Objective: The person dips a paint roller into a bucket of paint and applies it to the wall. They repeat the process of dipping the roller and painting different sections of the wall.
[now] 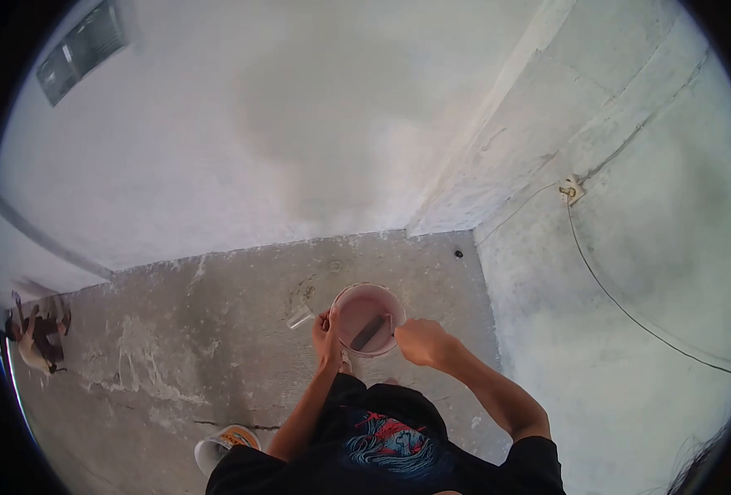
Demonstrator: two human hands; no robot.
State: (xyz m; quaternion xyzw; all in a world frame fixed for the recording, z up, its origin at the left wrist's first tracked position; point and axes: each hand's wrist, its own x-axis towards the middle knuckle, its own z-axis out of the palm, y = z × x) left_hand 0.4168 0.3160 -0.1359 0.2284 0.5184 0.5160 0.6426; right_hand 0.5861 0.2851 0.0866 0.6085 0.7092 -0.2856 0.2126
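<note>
unfinished room, bare concrete floor (pixel 241 322)

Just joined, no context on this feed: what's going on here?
A person's left hand holds a pinkish bucket by its side. A dark roller sits inside, its frame running to the closed right hand at the opposite rim. A white bucket stands on the floor to the person's left. Another person is low down at the far left.

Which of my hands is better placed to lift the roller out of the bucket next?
Probably your right hand: it's closed beside the rim and appears to have hold of the roller. Your left hand is on the opposite side, holding the bucket.
</note>
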